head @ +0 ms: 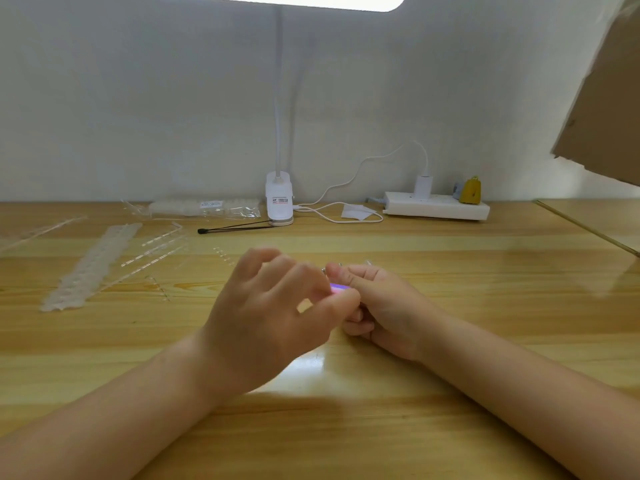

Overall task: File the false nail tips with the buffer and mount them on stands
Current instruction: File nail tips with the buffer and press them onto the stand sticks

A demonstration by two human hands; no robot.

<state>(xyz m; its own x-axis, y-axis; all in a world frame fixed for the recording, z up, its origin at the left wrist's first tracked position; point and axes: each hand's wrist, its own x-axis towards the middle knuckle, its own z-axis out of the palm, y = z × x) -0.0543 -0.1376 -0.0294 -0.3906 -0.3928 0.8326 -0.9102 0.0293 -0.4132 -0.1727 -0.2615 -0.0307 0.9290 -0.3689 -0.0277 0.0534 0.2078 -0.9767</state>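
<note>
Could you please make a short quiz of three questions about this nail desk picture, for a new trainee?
1. True or false: the clip lamp stands at the back of the table, near the wall.
2. Which thing lies just in front of the lamp? A) black hair tie B) scissors C) pen
3. Fill in: the left hand and right hand meet around a small ____ buffer.

Key: 1 true; 2 A; 3 pink-purple. The buffer is mostly hidden by the fingers, so only its colour shows.
</note>
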